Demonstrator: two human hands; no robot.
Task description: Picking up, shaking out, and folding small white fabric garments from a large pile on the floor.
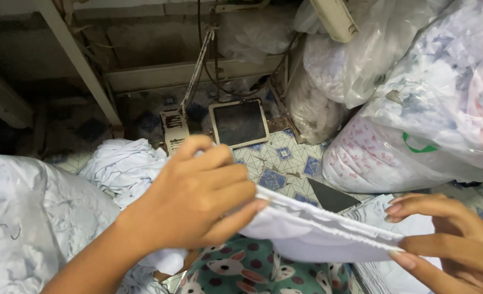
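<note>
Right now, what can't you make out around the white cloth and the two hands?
Head view only:
- White cloth: its left end is hidden inside the left hand; full shape unknown.
- Right hand: cut off by the right and bottom edges.
- Stack of white pieces below: partly hidden by the cloth, cut by the bottom edge.
- Clear plastic bags: contents blurred by film.

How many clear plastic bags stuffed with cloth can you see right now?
3 at least: a big bag at upper right, a printed bag below it on the floor, and a bag at lower left. More may be hidden behind.
</note>
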